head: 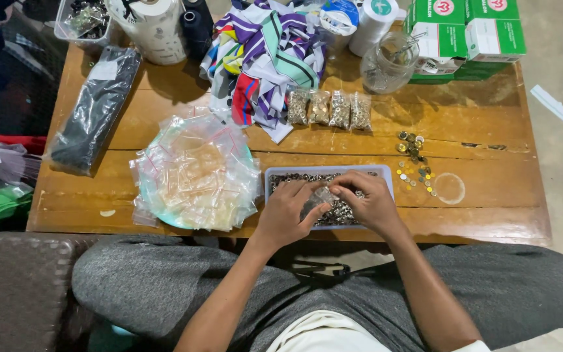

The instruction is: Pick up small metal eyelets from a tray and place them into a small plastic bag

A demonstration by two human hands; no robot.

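Our left hand (289,212) and our right hand (367,203) meet over the near edge of the table (490,208). Both hands pinch one small clear bag (324,195) between their fingertips, the left from the left side and the right from the right side. So the bag sits right in the middle, just as close to one hand as to the other.

Right under our hands is a shallow tray (275,175) full of tiny silver metal bits. Its long side runs left to right, and the bag hangs just above it.

To our left lies a plate with a heap of empty clear bags (193,173), nearer to our left hand. To our right some loose little buttons (415,163) lie on the wood, nearer to our right hand. Farther back, four filled bags (329,108) lie in a row.
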